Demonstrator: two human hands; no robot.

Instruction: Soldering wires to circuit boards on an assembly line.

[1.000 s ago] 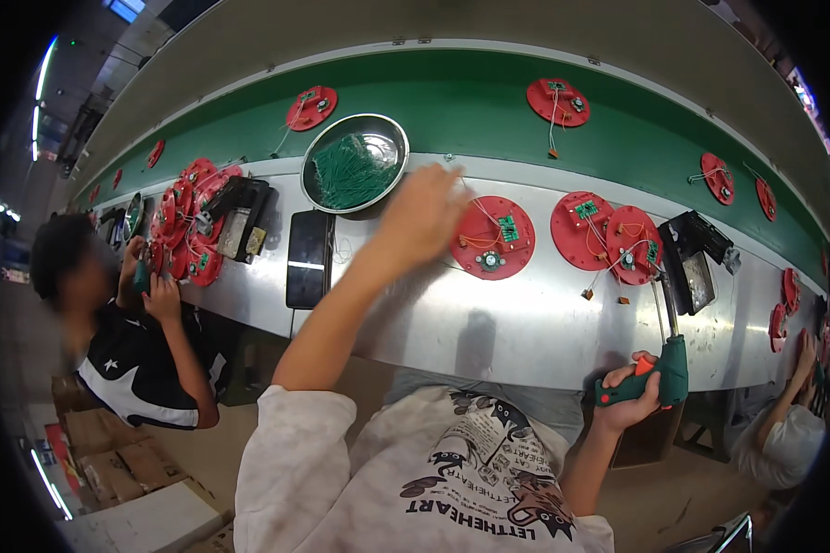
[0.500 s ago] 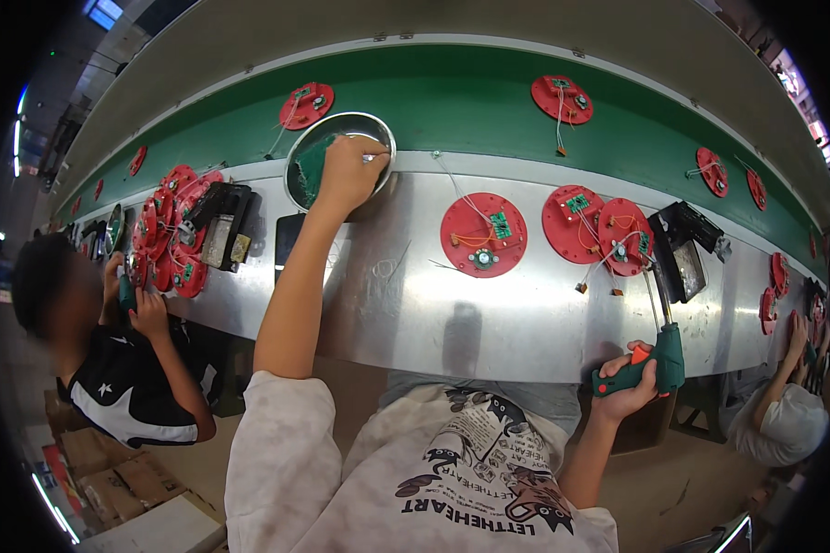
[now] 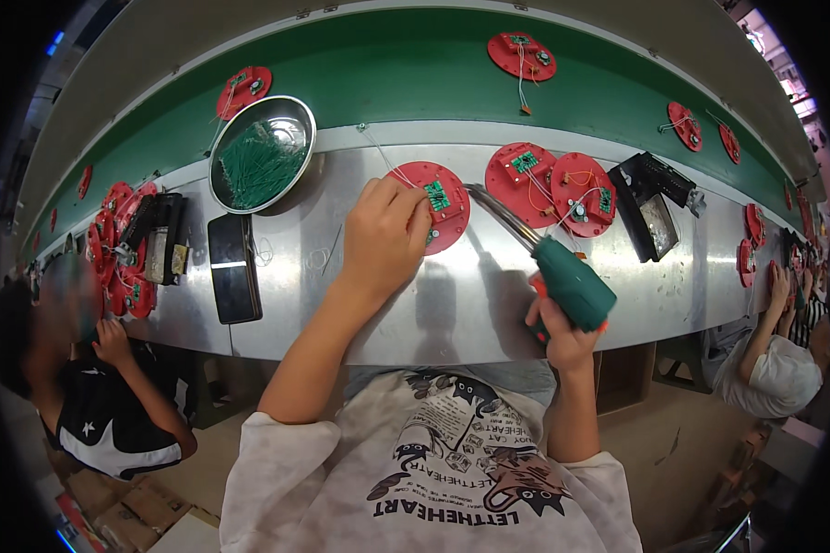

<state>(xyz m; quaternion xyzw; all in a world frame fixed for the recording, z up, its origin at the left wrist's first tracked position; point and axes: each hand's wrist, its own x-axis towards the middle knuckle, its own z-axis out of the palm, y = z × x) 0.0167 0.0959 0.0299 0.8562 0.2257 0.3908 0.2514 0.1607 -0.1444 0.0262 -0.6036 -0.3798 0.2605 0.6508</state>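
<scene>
My left hand (image 3: 385,235) is over the left edge of a red round disc (image 3: 452,229), its fingers pinched beside the small green circuit board (image 3: 436,194). Whatever sits between those fingertips is hidden. My right hand (image 3: 567,339) grips a green soldering gun (image 3: 574,284) by its handle. Its metal tip points up and left, close to the disc's right edge. White wires run from the disc toward the back of the metal bench. Two more red discs, one (image 3: 516,198) and another (image 3: 576,221), overlap just right of it.
A steel bowl (image 3: 313,134) of thin green wires (image 3: 263,166) stands at the back left, with a black phone (image 3: 234,267) before it. A black soldering stand (image 3: 650,207) is on the right. Red discs lie along the green strip (image 3: 387,64). Co-workers sit at both sides.
My left hand has left the bowl and come right to the middle red disc. My right hand has brought the soldering gun left, its tip now near that disc. The view has shifted.
</scene>
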